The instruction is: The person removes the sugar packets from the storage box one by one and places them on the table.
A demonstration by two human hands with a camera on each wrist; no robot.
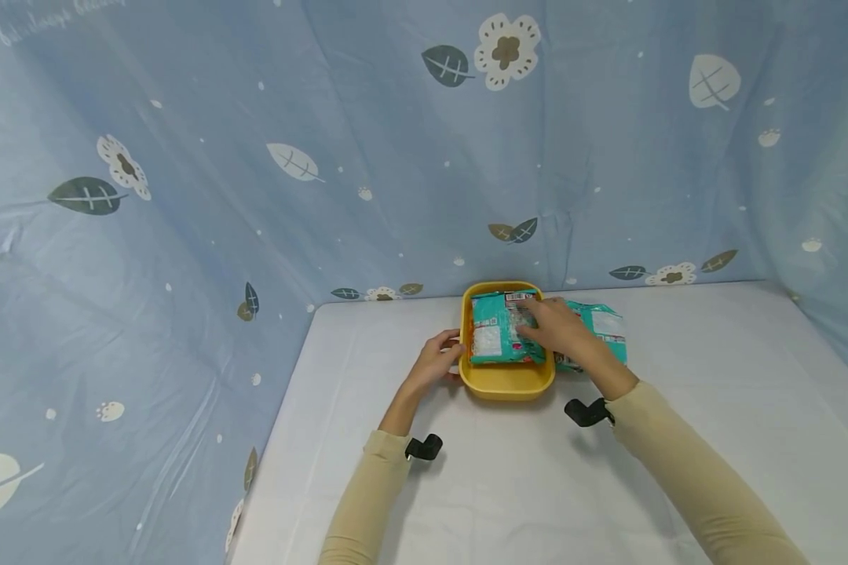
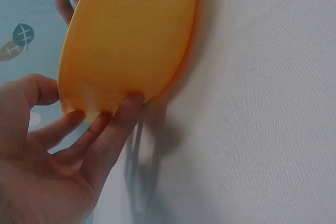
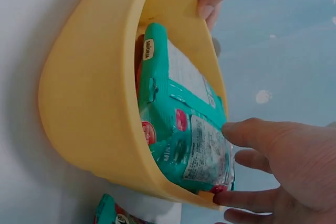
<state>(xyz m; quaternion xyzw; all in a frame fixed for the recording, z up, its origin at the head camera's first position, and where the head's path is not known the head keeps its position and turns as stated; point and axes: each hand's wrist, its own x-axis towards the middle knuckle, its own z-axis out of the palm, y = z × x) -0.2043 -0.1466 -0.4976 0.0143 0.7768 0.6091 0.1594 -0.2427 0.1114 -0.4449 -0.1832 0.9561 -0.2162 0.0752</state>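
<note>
A yellow plastic bin (image 1: pixel 506 384) stands on the table near the curtain. My left hand (image 1: pixel 436 359) rests against its left side, fingertips touching the outer wall and one digit at the rim. Inside the bin lies a teal snack packet (image 1: pixel 491 329) with white panels, slightly tilted in the right wrist view. My right hand (image 1: pixel 557 323) reaches over the bin's right rim, its extended fingers touching the packet's right part. Another teal packet (image 1: pixel 608 322) lies on the table right of the bin, partly hidden by the right hand and forearm.
A white cloth (image 1: pixel 495 486) covers the table. Blue curtain with leaves and flowers (image 1: pixel 396 196) hangs behind and to the left, close behind the bin. Each wrist wears a small black camera mount, such as the right wrist mount (image 1: pixel 585 413).
</note>
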